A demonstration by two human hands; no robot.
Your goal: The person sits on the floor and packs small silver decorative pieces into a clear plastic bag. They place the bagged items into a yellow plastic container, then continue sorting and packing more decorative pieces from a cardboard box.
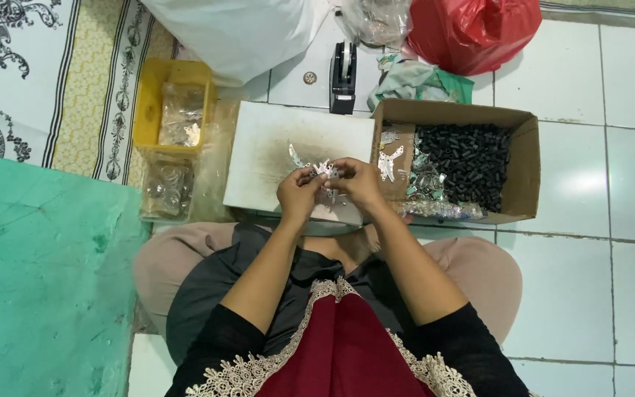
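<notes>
Pinched between fingertips of left hand (299,192) and right hand (358,184): a small silvery metal piece (325,170), both hands closed on it, held just above the white board (273,147) in front of the lap. Long axis roughly side to side, hand to hand; which end leads, too small to tell.

Far left, a green surface (38,272), and beyond it a patterned cloth (31,81). Next, one yellow tray (152,103), rectangular, with clear bags of silvery bits inside; below it one clear bag (167,187) on the floor. Behind, one large white plastic bag (237,33). At the board's far edge, one black tape dispenser (343,77), upright. Further right, one clear bag (376,18), one crumpled greenish cloth (417,81), one red plastic bag (472,29).

Right of the hands, one open brown cardboard box (527,158), oblong, flaps up: heap of small black tubes (468,162) in its right part, too many to count; flat silvery cut-outs (389,163) and shiny scraps in its left part. No legible labels anywhere.
</notes>
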